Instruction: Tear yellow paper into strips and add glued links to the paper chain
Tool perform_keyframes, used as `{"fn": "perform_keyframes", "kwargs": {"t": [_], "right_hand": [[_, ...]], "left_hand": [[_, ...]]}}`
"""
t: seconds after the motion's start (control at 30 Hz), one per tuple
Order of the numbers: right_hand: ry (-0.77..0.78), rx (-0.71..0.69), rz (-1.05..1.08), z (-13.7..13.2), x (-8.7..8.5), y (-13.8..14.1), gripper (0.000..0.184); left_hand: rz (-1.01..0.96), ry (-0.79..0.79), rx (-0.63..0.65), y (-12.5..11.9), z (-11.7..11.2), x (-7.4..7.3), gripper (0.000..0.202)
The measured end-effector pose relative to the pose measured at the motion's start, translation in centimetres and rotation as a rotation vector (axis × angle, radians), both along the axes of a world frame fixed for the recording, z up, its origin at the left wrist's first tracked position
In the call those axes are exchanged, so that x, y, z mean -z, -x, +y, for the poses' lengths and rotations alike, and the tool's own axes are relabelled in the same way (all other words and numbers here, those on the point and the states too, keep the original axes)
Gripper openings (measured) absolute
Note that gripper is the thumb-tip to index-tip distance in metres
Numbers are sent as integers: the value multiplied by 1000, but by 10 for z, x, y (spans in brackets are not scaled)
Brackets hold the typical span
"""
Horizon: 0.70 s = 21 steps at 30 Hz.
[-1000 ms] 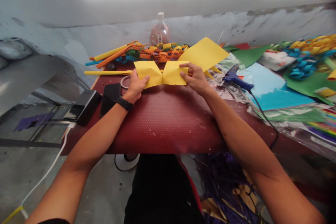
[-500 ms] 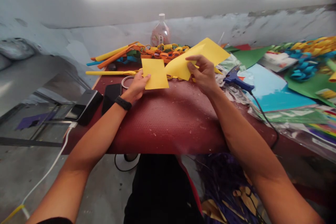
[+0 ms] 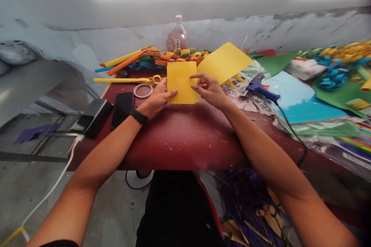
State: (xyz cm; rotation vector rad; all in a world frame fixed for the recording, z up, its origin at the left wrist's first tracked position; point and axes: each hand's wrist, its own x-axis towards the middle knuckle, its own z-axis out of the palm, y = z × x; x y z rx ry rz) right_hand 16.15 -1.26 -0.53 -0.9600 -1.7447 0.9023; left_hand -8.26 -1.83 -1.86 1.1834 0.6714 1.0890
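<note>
Head view: smooth yellow rectangular paper pieces [image 3: 182,81], stacked with edges slightly offset, are held above the dark-red textured tabletop [image 3: 179,135]. The left edge is pinched by the left hand [image 3: 158,95]. At the right edge, thumb and forefinger of the right hand [image 3: 210,89] are narrowly parted; grip cannot be told. A scuffed pale wall [image 3: 130,35] is seen behind.

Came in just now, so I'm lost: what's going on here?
A person's left hand holds yellow paper, its layers slightly out of line, over a red table. The right hand has its fingers at the paper's right edge. Behind are a larger yellow sheet, paper chains and a bottle; a glue gun lies off to the right.
</note>
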Motion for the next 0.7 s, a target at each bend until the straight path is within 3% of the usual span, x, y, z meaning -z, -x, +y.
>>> {"fn": "perform_keyframes", "kwargs": {"t": [0.1,0.2,0.27,0.4,0.57,0.7], "right_hand": [[83,154,101,1,1,-1,60],[214,75,108,0,1,-1,59],[216,-7,94,0,2,-1,63],[124,-28,56,-1,0,0,72],[-137,59,5,-2,-4,0,71],[-182,57,-83,1,0,-1,66]], "left_hand": [[-20,-4,-2,0,0,1,73],[-27,6,25,-1,-2,-1,69],[-12,12,36,-1,-3,-1,60],[101,-42,-37,1,1,-1,39],[198,-296,-203,6,12,-1,36],[189,-376,-150,5,17,7,33]]}}
